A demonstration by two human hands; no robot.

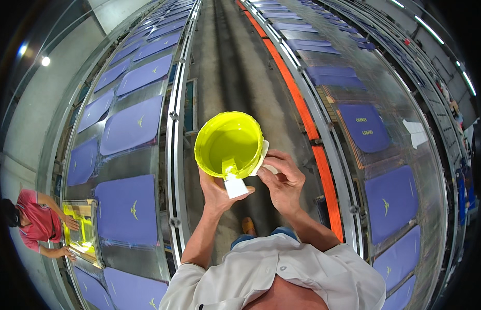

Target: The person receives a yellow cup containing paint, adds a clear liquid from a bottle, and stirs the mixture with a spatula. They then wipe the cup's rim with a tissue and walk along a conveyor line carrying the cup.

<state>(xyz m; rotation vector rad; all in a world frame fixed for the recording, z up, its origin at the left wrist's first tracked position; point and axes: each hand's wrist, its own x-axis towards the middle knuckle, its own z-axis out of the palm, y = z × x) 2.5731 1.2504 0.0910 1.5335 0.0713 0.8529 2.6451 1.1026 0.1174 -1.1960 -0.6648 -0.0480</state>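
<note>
A round tub of bright yellow-green ink (225,144) is held up in front of me. Beneath it, my left hand (217,191) is closed around its lower side, the fingers mostly hidden by the tub. A flat white scraper (234,187), smeared with ink at its inner end, leans over the near rim, with my left thumb beside it. At the tub's right side my right hand (283,178) has thumb and fingers pinched on a thin white piece (259,159) against the wall; whether it is paper, cloth or plastic I cannot tell.
Long printing tables with purple fabric panels (131,124) run along both sides. Metal rails (173,129) and an orange strip (297,98) edge the aisle. At left, a co-worker in a red shirt (39,222) handles a framed screen (80,227) with yellow ink. White paper (416,133) lies on the right table.
</note>
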